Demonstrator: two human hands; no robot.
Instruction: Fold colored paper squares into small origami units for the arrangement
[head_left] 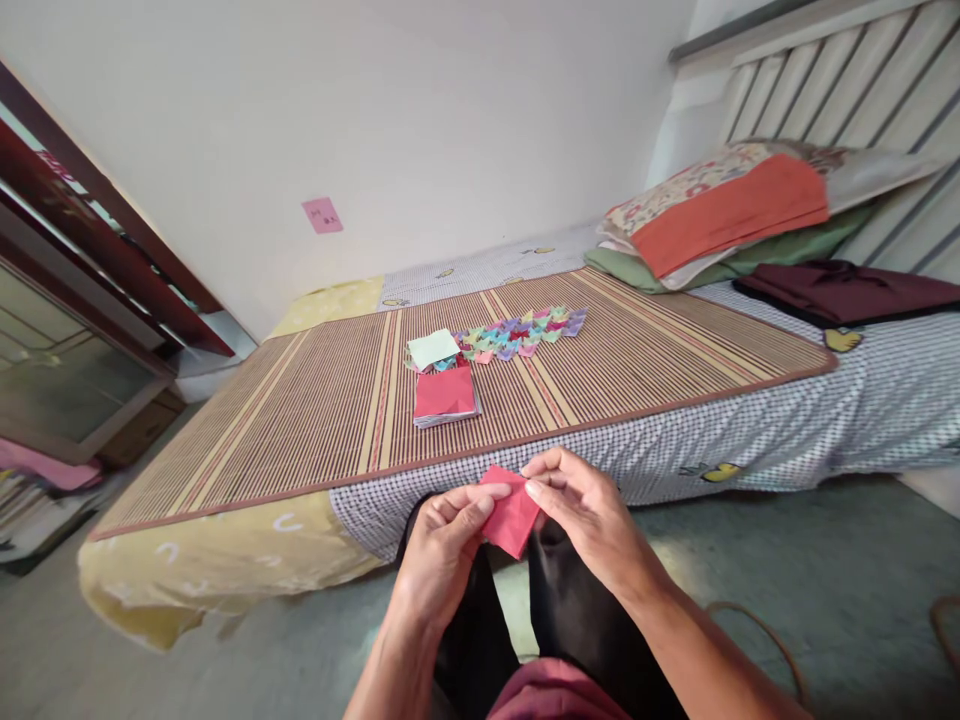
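A small folded red paper (511, 518) is held between my two hands above my knees. My left hand (448, 540) pinches its left side between thumb and fingers. With thumb and index finger, my right hand (589, 510) grips the upper right corner. Beyond them on the bed mat lies a stack of square papers (446, 393) with a red sheet on top. Just behind it a pale green paper (433, 348) rests on some folded pieces. Rows of small colourful folded paper pieces (525, 333) stretch to the right.
The striped mat (315, 400) covers much of the bed. Pillows (735, 215) and a folded maroon cloth (847, 290) lie at the right by the headboard. A pink note (322, 215) is on the wall. A cabinet (67, 350) stands at the left.
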